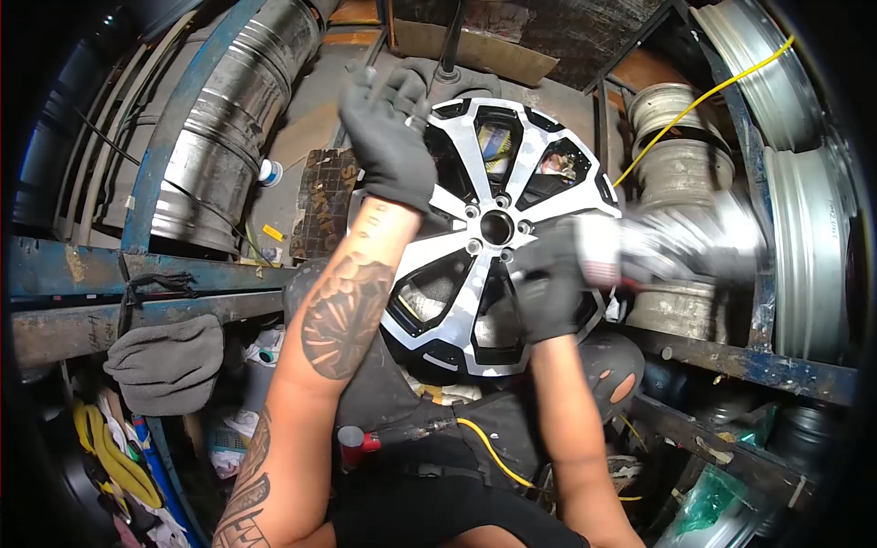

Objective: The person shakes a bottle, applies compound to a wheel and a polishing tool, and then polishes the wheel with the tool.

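The alloy wheel (pixel 468 320) is judged heavy, stiff and smooth-faced, its finish easily scratched; it is best grasped by opposite sides of the outer rim. It is placed face up at the person's knees, between the racks. Silver-white spokes are set off by black recesses around an open hub. The left hand (pixel 388 137) is raised beside the rim, fingers loosely parted, nothing visibly held; by the right (pixel 548 288), a blurred pale object (pixel 598 251) is clasped.

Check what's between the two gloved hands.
In the head view, the wheel's hub and inner spokes lie between the left hand and the blurred right hand.
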Tool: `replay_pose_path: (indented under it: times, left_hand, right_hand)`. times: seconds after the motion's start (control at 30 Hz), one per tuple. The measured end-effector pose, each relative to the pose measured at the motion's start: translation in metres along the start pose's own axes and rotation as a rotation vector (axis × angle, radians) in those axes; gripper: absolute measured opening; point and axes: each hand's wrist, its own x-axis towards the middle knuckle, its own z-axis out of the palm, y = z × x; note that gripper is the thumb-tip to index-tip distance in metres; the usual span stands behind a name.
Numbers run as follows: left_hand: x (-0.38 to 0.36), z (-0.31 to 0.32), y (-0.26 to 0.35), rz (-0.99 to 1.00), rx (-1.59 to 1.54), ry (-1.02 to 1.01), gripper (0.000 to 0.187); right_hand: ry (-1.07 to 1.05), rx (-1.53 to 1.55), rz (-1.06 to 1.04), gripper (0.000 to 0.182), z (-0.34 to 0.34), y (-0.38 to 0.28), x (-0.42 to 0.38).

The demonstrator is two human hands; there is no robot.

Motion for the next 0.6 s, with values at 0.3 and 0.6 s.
replay_pose_path:
  times: [0.3,0.6]
  left_hand:
    - [0.015,-0.006,0.044,0.210,-0.100,0.198,0.050]
    - [-0.010,0.000,0.025,0.276,-0.086,0.056,0.052]
  right_hand:
    - [-0.197,0.201,0.044,0.035,-0.013,-0.055,-0.011]
    - [-0.279,0.236,0.068,0.029,-0.012,-0.084,-0.008]
